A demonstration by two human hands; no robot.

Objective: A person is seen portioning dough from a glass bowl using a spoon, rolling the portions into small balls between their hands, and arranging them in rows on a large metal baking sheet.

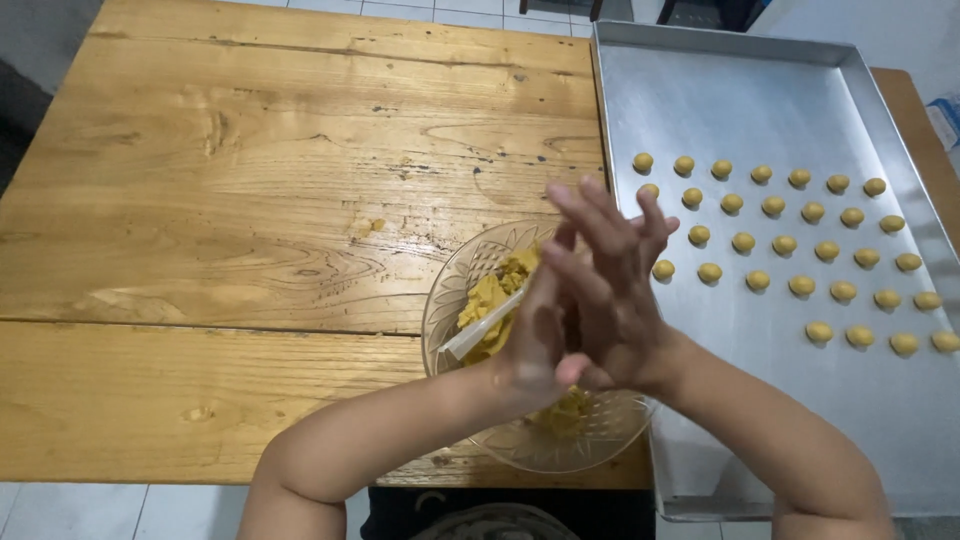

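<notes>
My left hand (535, 335) and my right hand (615, 280) are pressed palm to palm above a clear glass bowl (452, 290). Whatever lies between the palms is hidden. The bowl holds crumbly yellow dough (490, 295) and a white spatula handle (480, 330) leaning on its left rim. To the right lies a large metal baking tray (720, 90) carrying several small yellow dough balls (785, 245) set in rows.
A wooden table (250, 200) with a seam across it bears the bowl and tray. The tray's near corner overhangs the table's front edge. White floor tiles show below and beyond the table.
</notes>
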